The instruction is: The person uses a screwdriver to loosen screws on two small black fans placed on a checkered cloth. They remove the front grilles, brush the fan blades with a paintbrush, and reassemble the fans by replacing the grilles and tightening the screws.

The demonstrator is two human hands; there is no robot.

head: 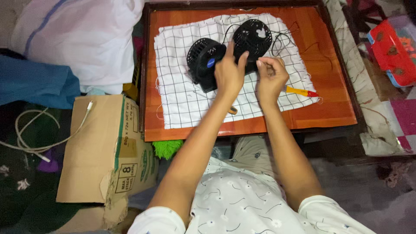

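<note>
Your left hand (228,74) gripping the black twin-fan unit (229,52) on the checked cloth (182,91), your right hand (271,77) pinched shut — on what, can't tell — yellow-red screwdriver (301,91) just right

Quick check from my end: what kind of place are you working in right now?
Most likely a lived-in room at home, not a workshop. The person sits at a low wooden table spread with a checked cloth, hands on a small black fan. Bedding, a worn cardboard box and a loose white cable lie around.
</note>
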